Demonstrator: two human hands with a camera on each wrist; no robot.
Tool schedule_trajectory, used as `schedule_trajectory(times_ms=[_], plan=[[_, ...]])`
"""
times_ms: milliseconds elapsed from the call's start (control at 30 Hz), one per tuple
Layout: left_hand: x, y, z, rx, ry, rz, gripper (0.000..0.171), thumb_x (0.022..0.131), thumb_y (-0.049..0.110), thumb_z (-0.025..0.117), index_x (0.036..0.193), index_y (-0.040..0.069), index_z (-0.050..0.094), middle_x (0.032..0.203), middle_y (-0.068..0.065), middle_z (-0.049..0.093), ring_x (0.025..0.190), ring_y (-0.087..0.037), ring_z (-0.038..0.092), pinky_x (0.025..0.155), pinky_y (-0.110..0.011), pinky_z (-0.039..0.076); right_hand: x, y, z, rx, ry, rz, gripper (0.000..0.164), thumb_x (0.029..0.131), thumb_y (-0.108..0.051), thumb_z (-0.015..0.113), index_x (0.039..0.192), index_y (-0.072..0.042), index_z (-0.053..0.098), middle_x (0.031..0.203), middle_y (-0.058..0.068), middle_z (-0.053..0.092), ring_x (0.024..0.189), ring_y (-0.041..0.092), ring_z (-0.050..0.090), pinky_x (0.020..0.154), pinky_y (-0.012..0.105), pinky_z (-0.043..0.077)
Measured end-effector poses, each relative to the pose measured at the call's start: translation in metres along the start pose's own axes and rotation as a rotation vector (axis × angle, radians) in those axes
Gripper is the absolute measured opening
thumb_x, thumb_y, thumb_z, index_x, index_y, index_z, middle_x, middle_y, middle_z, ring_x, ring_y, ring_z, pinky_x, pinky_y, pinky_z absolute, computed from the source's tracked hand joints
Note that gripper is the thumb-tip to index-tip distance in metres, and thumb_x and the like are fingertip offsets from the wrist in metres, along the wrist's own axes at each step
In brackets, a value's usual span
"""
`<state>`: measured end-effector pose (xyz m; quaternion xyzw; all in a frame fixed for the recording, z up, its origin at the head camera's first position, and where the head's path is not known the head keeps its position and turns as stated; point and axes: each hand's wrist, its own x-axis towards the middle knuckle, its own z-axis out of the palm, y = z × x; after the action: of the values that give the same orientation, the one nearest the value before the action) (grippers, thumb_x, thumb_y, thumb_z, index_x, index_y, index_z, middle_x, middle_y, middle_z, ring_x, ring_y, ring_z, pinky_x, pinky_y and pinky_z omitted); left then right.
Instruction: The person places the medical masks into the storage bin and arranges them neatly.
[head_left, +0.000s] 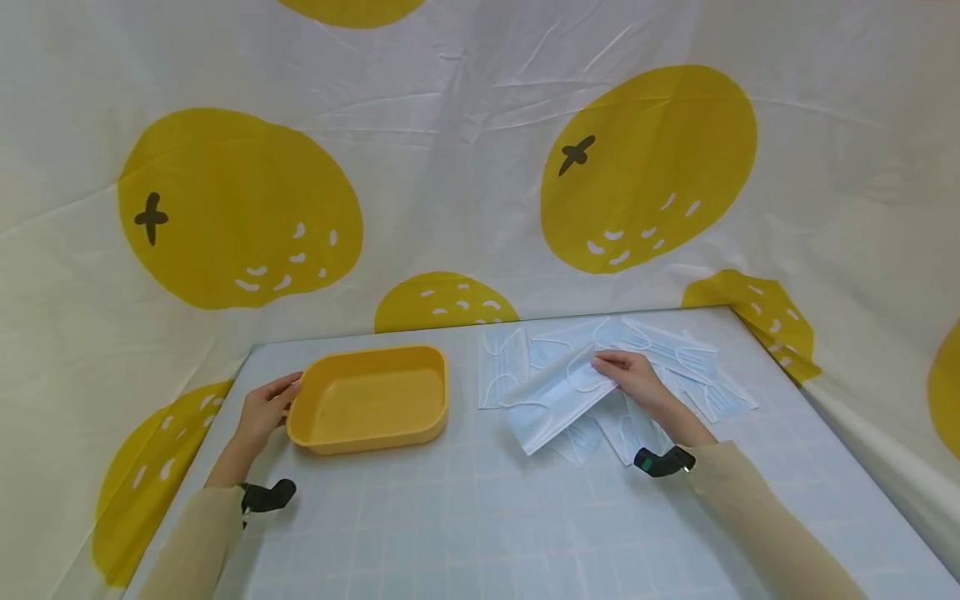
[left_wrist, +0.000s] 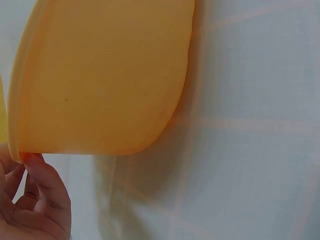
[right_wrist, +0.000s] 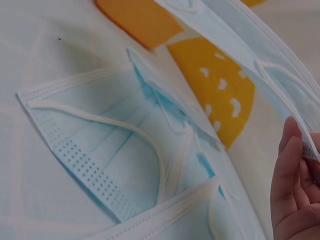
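- Left hand (head_left: 261, 412) pinches the left rim of a yellow tray (head_left: 369, 403), which sits on the worktop (head_left: 450, 533).
- Right hand (head_left: 633, 377) pinches a face mask (head_left: 553, 402) above other masks (head_left: 684, 360), right of the tray.
- Behind, patterned cloth (head_left: 457, 183) hangs.

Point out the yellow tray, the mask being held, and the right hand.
Yellow tray (head_left: 367, 406): head view, on its inside floor.
Held mask (head_left: 558, 398): head view, middle of its panel.
Right hand (head_left: 634, 375): head view, back of the hand.
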<state>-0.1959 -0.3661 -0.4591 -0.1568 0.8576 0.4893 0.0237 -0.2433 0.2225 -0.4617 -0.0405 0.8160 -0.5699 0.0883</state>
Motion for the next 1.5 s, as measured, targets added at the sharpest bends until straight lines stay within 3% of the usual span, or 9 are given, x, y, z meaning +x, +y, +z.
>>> schedule_trajectory(times_ms=[200, 367, 533, 900, 1167, 1500], plan=[[0.0, 0.001, 0.0, -0.004, 0.001, 0.014, 0.06, 0.1, 0.044, 0.043, 0.146, 0.006, 0.039, 0.139, -0.024, 0.046, 0.078, 0.005, 0.053, 0.068, -0.017, 0.054, 0.009, -0.002, 0.011, 0.015, -0.008, 0.003, 0.053, 0.095, -0.034, 0.06, 0.132, 0.003, 0.054, 0.12, 0.008, 0.06, 0.082, 0.004, 0.053, 0.067, 0.016, 0.046], [0.0, 0.002, 0.001, -0.001, 0.006, 0.016, 0.061, 0.1, 0.045, 0.043, 0.146, 0.006, 0.039, 0.139, -0.024, 0.046, 0.077, 0.005, 0.053, 0.068, -0.017, 0.054, 0.014, -0.006, 0.018, 0.025, -0.028, 0.004, 0.056, 0.095, -0.036, 0.059, 0.134, 0.003, 0.052, 0.133, 0.02, 0.055, 0.088, 0.001, 0.055, 0.074, 0.012, 0.048], [0.0, 0.002, 0.002, -0.004, 0.011, 0.016, 0.061, 0.1, 0.045, 0.043, 0.146, 0.006, 0.04, 0.14, -0.024, 0.046, 0.077, 0.006, 0.053, 0.067, -0.017, 0.054, 0.017, -0.011, 0.024, 0.05, -0.043, 0.001, 0.053, 0.097, -0.034, 0.058, 0.135, 0.003, 0.051, 0.138, 0.023, 0.051, 0.094, 0.002, 0.056, 0.079, 0.012, 0.049], [-0.003, 0.0, 0.0, -0.018, 0.011, 0.02, 0.06, 0.1, 0.044, 0.042, 0.146, 0.007, 0.039, 0.14, -0.024, 0.045, 0.077, 0.007, 0.053, 0.067, -0.016, 0.054, 0.023, -0.021, 0.044, 0.073, -0.047, 0.01, 0.05, 0.097, -0.031, 0.058, 0.134, 0.002, 0.052, 0.137, 0.022, 0.052, 0.091, 0.005, 0.056, 0.076, 0.012, 0.049], [-0.004, 0.001, 0.001, -0.025, 0.01, 0.013, 0.059, 0.1, 0.044, 0.042, 0.147, 0.007, 0.038, 0.141, -0.024, 0.045, 0.078, 0.004, 0.052, 0.067, -0.016, 0.053, 0.022, -0.027, 0.071, 0.076, -0.037, 0.038, 0.043, 0.096, -0.027, 0.06, 0.128, 0.001, 0.058, 0.133, 0.018, 0.057, 0.1, 0.009, 0.057, 0.082, 0.014, 0.05], [-0.004, 0.002, 0.0, -0.029, -0.001, 0.032, 0.06, 0.1, 0.044, 0.042, 0.147, 0.006, 0.038, 0.141, -0.024, 0.044, 0.079, 0.006, 0.052, 0.068, -0.016, 0.053, 0.019, -0.033, 0.099, 0.099, -0.069, 0.069, 0.039, 0.096, -0.025, 0.059, 0.128, -0.002, 0.06, 0.13, 0.016, 0.06, 0.093, 0.008, 0.058, 0.078, 0.017, 0.052]])
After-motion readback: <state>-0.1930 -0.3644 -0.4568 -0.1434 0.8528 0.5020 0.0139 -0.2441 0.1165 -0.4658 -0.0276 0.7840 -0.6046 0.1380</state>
